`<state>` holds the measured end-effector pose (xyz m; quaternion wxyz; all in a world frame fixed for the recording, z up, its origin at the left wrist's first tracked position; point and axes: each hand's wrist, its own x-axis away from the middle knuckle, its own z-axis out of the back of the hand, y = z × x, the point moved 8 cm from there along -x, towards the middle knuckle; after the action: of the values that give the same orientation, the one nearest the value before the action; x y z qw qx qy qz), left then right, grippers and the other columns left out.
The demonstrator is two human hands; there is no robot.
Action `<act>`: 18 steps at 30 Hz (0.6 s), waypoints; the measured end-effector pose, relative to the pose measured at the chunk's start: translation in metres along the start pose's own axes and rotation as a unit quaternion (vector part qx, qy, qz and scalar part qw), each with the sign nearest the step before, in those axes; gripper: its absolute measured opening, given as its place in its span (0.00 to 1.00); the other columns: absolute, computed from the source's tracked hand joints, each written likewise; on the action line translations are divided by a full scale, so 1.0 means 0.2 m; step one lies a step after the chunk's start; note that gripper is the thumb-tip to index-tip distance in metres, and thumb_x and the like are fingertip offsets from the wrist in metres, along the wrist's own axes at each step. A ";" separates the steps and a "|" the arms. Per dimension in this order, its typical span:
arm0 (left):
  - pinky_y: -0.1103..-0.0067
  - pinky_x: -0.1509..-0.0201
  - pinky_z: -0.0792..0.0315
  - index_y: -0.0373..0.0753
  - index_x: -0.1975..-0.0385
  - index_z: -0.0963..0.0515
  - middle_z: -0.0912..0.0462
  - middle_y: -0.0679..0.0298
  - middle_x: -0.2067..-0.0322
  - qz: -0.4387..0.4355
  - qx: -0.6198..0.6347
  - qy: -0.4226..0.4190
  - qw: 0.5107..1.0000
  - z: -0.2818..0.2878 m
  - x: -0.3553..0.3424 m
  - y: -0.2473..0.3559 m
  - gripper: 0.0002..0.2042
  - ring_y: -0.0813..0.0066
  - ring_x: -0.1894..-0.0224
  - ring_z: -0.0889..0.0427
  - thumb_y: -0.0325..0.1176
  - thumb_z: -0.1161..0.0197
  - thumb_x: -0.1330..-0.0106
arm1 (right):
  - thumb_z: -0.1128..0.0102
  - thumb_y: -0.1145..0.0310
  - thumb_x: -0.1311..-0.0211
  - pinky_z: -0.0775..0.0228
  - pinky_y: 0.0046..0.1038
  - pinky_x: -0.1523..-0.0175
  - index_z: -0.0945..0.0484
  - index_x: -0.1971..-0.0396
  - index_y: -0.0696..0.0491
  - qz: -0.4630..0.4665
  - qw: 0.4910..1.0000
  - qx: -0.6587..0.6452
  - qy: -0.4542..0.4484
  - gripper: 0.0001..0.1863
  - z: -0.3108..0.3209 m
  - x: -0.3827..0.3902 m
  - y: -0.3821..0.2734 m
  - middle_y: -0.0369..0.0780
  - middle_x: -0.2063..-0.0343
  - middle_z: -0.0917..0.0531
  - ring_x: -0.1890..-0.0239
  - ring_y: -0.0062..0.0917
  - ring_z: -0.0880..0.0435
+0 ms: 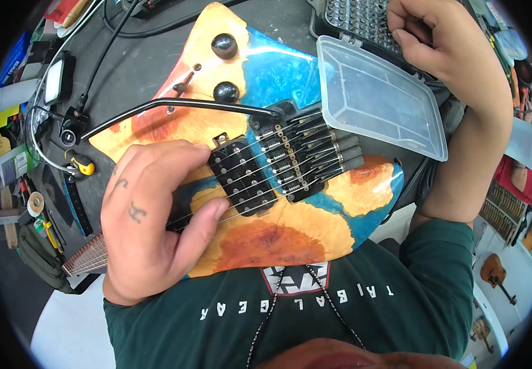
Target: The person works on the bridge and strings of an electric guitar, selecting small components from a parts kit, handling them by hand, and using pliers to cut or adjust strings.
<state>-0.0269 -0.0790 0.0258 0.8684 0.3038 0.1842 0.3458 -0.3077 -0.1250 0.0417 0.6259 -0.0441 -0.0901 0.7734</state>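
Note:
An electric guitar (272, 243) of burl wood and blue resin lies across my lap and the bench edge. My left hand (146, 215) rests over its strings, thumb and forefinger apart on either side of the black pickup (239, 175), holding nothing. Beside the pickup sits a black tremolo bridge (293, 154), from which a black tremolo arm (173, 103) reaches left. At the far right my right hand (429, 40) is at a black gridded case (361, 15), fingers curled together; whatever they pinch is hidden. The case's clear plastic lid (382, 95) hangs open, overlapping the guitar's edge.
Left on the dark bench (149, 55) are a small black camera-like device (71, 130) with cables, a yellow-and-black tool (82, 164) and a tape roll (35, 204). Shelving with small drawers (500, 206) and a hanging acoustic guitar (495, 272) are at the right.

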 end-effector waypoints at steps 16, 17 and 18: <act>0.69 0.46 0.24 0.31 0.45 0.18 0.14 0.54 0.53 -0.013 -0.028 0.005 1.000 -0.03 0.00 0.01 0.25 0.61 0.56 0.19 0.23 0.23 0.45 | 0.32 0.73 0.46 0.24 0.42 0.62 0.21 0.74 0.59 0.019 0.999 0.043 -0.021 0.07 -0.04 -0.01 0.06 0.50 0.78 0.19 0.71 0.48 0.16; 0.69 0.46 0.24 0.31 0.45 0.18 0.14 0.54 0.53 -0.014 -0.032 0.005 0.999 -0.03 0.01 0.01 0.25 0.61 0.56 0.19 0.23 0.23 0.45 | 0.32 0.73 0.46 0.24 0.42 0.62 0.21 0.74 0.59 0.020 0.999 0.042 -0.018 0.07 -0.04 -0.01 0.07 0.50 0.78 0.19 0.71 0.48 0.16; 0.69 0.46 0.24 0.31 0.45 0.18 0.14 0.54 0.54 -0.017 -0.036 0.008 0.999 -0.03 0.01 0.01 0.25 0.62 0.56 0.19 0.23 0.23 0.45 | 0.32 0.73 0.46 0.24 0.42 0.62 0.21 0.74 0.60 0.020 0.999 0.029 -0.028 0.07 -0.05 -0.02 0.09 0.50 0.78 0.19 0.72 0.48 0.16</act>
<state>-0.0294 -0.0737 0.0231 0.8831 0.2665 0.1831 0.3401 -0.3213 -0.1314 0.0281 0.6087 -0.0060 -0.0841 0.7889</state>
